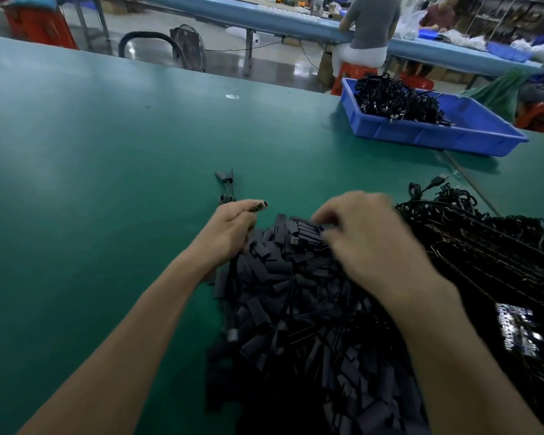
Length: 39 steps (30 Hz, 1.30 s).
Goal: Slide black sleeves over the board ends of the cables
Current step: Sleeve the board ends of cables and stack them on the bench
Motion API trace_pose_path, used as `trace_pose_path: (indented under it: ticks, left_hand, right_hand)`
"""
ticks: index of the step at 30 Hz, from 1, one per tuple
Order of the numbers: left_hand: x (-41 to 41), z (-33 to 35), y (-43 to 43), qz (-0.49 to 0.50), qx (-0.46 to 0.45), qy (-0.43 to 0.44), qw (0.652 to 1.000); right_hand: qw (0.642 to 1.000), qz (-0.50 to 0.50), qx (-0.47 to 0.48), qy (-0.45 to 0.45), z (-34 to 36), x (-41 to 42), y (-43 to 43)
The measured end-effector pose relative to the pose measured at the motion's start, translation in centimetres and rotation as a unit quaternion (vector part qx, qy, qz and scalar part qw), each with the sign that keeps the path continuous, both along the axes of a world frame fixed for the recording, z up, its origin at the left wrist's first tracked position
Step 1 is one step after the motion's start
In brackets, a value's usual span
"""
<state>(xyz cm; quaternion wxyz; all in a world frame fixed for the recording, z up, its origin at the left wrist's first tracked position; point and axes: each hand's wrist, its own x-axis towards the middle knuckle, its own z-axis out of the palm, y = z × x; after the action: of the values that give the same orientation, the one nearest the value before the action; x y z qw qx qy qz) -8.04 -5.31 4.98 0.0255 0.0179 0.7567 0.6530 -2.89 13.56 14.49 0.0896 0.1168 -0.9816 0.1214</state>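
- Black sleeves (280,293) lie in a loose heap on the green worktop (91,183), right under both hands. They are short, flat, matte lengths of tube, tumbled every which way.
- The right hand (358,237) has its fingers (325,213) curled down into the top of the heap. It is blurred, and I cannot tell whether a sleeve is pinched between them.
- The left hand (233,227) is closed round a cable end (259,205). Its small metal-edged tip pokes out past thumb and forefinger toward the right hand. The tip is too small to say whether it is the board end.
- As I judge it, a sleeve will be feather-light, soft and easily squashed flat. It wants a gentle pinch by its edges near one mouth, leaving the opening free.
- The cable looks limp. A hold just behind the tip, as the left hand has it, should keep the end stiff enough to thread.
- Just right of the heap and touching it, a tangled mass of black cables (484,246) spreads across the worktop. Some small shiny parts show near the right forearm.
- Beyond the left hand, a couple of small dark pieces (225,183) lie apart from the heap.
- Far to the right, well apart, a blue bin (421,135) holds more cable bundles (396,102).
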Motion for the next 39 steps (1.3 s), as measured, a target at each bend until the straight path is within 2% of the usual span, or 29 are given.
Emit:
trace_pose_path:
  ticks: [2, 3, 5, 7, 11, 14, 18, 23, 31, 39]
  left_hand:
    - [0.2, -0.4, 0.1, -0.031, 0.000, -0.005, 1.000]
    - [0.4, -0.6, 0.1, -0.043, 0.007, -0.003, 0.999]
    - [0.7, -1.2, 0.0, -0.060, 0.041, -0.008, 0.997]
    - [1.0, -1.7, 0.0, -0.068, 0.071, -0.018, 0.995]
    - [1.3, -2.6, -0.2, -0.061, 0.057, -0.018, 0.996]
    - [1.7, -3.3, -0.2, -0.036, 0.039, 0.002, 0.999]
    - [1.9, -4.0, -0.1, -0.016, 0.013, 0.023, 1.000]
    - [2.4, -4.5, 0.1, 0.008, -0.008, 0.029, 1.000]
    - [2.7, -4.6, -0.3, 0.006, -0.021, 0.037, 0.999]
    - [2.8, -4.5, -0.1, -0.010, -0.031, 0.037, 0.999]
  right_hand:
    - [0.992, 0.057, 0.022, -0.112, -2.1, -0.5, -1.7]
    - [0.987, 0.068, 0.060, -0.132, -3.4, -0.7, -2.2]
    - [0.982, 0.071, 0.122, -0.126, -6.2, -0.9, -2.9]
    - [0.985, 0.053, 0.134, -0.100, -8.2, -0.6, -3.2]
    - [0.997, 0.010, 0.063, -0.037, -9.8, -0.7, -3.1]
    - [0.997, -0.001, -0.073, -0.023, -10.0, -0.9, -2.5]
    - [0.961, -0.007, -0.274, -0.019, -11.6, -1.1, -1.7]
    - [0.907, -0.037, -0.418, -0.037, -13.6, -1.0, -1.5]
    - [0.867, -0.058, -0.494, -0.031, -14.2, -1.2, -0.3]
    - [0.891, -0.048, -0.450, -0.025, -14.8, -1.4, -0.5]
